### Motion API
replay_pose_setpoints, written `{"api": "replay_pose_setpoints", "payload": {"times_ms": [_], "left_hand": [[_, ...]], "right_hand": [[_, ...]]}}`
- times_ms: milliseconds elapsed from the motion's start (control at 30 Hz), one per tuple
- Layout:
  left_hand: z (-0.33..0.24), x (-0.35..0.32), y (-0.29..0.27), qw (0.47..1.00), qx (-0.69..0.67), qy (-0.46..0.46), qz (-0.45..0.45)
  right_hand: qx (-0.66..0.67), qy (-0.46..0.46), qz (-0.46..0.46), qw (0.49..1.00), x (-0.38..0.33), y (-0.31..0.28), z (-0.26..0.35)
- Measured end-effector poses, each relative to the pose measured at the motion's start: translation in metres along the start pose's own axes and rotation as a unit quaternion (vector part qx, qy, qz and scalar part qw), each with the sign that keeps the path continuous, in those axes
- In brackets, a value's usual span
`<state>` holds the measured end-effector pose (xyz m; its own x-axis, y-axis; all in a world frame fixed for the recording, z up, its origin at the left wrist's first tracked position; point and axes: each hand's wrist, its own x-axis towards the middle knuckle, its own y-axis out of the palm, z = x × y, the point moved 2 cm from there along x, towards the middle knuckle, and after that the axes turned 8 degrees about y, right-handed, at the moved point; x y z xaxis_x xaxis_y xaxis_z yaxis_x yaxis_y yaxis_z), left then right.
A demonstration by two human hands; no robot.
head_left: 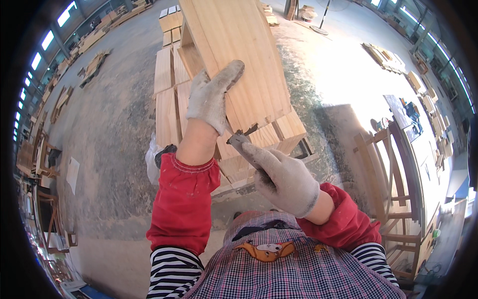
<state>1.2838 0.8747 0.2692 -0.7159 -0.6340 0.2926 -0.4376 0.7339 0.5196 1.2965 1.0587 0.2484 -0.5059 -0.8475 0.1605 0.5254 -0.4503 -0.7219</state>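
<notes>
A pale wooden drawer box [249, 55] stands tilted in front of me, its broad side facing up. My left hand [211, 97], in a dirty white glove, grips its left edge, thumb on the board and the other fingers mostly hidden. In my gloved right hand [289, 182] is a flat scraper [243, 145], its tip smeared with dark brown paste. The scraper is close to the box's near lower edge, where a dark smear of paste [252, 129] shows. Whether the blade touches the wood I cannot tell. Under the box lie more wooden boxes [167, 114].
The stack of boxes runs away from me along the concrete floor [114, 99]. On the right stands a long workbench [428, 159] with curved wooden frames [378, 174] beside it. A white plastic bag [152, 162] lies left of the stack. Wood piles [383, 57] lie farther off.
</notes>
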Motion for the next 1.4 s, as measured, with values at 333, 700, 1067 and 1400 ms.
{"api": "replay_pose_setpoints", "payload": {"times_ms": [333, 700, 1067, 1400], "left_hand": [[0.000, 0.002, -0.001, 1.000, 0.006, 0.005, -0.003], [0.003, 0.000, -0.003, 1.000, 0.015, 0.010, -0.005], [0.003, 0.002, -0.004, 1.000, 0.004, 0.008, -0.003], [-0.002, -0.002, 0.000, 1.000, 0.004, -0.008, -0.015]], "right_hand": [[0.026, 0.006, 0.019, 0.999, 0.003, -0.001, -0.003], [-0.036, 0.007, 0.033, 0.999, 0.006, -0.023, 0.010], [-0.047, 0.022, 0.015, 0.999, -0.002, -0.009, 0.005], [-0.009, 0.007, -0.010, 1.000, -0.005, 0.004, -0.009]]}}
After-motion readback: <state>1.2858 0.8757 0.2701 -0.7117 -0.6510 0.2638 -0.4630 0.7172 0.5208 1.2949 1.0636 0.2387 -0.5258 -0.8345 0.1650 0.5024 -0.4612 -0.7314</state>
